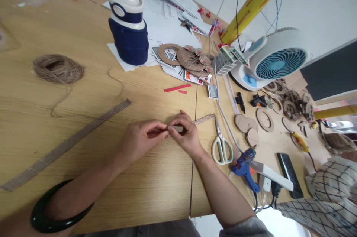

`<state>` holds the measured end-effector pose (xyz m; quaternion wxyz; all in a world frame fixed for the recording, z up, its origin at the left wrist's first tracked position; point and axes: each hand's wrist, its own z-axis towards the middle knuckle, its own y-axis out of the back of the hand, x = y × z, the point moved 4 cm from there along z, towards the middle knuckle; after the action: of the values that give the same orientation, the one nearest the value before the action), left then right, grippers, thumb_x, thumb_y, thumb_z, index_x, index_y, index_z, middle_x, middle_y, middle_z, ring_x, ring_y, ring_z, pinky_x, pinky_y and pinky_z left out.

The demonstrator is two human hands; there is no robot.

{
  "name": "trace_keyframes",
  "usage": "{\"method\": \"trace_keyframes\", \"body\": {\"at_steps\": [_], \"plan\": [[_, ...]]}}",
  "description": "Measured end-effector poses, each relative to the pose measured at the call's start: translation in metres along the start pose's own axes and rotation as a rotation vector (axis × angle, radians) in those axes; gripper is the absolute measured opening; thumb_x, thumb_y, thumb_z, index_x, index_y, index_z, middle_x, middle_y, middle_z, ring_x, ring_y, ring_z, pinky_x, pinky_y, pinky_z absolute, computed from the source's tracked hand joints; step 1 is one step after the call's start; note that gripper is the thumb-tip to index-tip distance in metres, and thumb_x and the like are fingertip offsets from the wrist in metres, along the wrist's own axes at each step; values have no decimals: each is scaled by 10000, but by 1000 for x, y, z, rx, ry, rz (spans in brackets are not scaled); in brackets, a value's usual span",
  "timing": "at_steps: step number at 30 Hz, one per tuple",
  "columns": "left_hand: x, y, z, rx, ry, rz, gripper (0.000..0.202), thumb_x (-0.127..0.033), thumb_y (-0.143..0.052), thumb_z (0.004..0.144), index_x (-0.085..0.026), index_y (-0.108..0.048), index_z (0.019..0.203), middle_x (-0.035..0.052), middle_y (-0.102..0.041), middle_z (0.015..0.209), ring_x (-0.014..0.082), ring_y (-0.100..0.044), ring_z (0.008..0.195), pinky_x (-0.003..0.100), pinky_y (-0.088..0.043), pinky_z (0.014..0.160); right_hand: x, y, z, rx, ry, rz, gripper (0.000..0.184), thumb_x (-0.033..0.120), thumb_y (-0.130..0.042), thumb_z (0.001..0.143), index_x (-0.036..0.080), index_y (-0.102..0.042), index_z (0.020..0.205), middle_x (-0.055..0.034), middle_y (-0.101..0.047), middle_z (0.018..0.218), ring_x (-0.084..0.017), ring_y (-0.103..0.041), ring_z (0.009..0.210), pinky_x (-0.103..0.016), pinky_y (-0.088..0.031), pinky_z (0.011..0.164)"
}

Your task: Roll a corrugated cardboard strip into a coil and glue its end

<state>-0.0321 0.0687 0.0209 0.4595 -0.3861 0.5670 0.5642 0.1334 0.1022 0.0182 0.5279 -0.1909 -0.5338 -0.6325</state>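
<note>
Both hands meet over the middle of the table, pinching the end of a narrow corrugated cardboard strip (205, 119). My left hand (143, 135) has thumb and fingertips closed on the strip's tip, which is mostly hidden. Curled around the strip beside it is my right hand (185, 131), and the free end sticks out to the right. Scissors (221, 146) with pale handles lie close to that free end. A longer, wider corrugated cardboard strip (67, 145) lies diagonally to the left of my hands.
A coil of twine (58, 68) lies at left. A navy and white tumbler (126, 25) stands behind. Red paper strips (177, 87), a blue glue gun (245, 168), a phone (290, 175), cardboard rings (264, 119) and a fan (276, 58) are to the right, near another person's checked sleeve (331, 181).
</note>
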Motion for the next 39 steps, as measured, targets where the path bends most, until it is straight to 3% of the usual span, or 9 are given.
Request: {"method": "trace_keyframes", "body": {"at_steps": [9,15,20,28,39], "plan": [[9,0,-1,20,65,-77,147,-328,-667,874,-210,-751,902,12,-806,807,174,-771,730,243,-606,692,10,1,-1,-13,86,-56,37,264,-708,883,240,-683,895,3,-713,803,-182,-665,872,-496,-404,1155],[4,1,-1,26,54,-5,154,-326,-630,899,-225,-737,852,-15,-801,756,165,-767,678,207,-579,606,19,3,-2,-43,192,-86,36,260,-698,908,239,-700,879,-2,-718,787,-175,-663,820,-491,-453,1117],[7,1,-2,16,24,67,150,-332,-654,887,-231,-765,887,-10,-813,789,169,-771,694,218,-588,631,24,5,-1,-33,192,-126,63,243,-666,921,240,-692,864,-18,-722,858,-172,-660,853,-474,-471,1102],[11,0,-6,-21,136,-100,262,-421,-666,897,-221,-783,1019,31,-823,904,202,-787,780,291,-647,737,18,8,-1,-70,106,-36,150,197,-670,904,239,-626,766,16,-647,724,-171,-604,792,-461,-468,1088],[4,0,-4,-50,62,54,162,-368,-693,849,-233,-778,875,17,-818,864,185,-758,729,260,-604,690,20,5,1,-9,129,-37,132,207,-668,908,244,-646,783,12,-648,730,-174,-603,795,-472,-459,1088]]}}
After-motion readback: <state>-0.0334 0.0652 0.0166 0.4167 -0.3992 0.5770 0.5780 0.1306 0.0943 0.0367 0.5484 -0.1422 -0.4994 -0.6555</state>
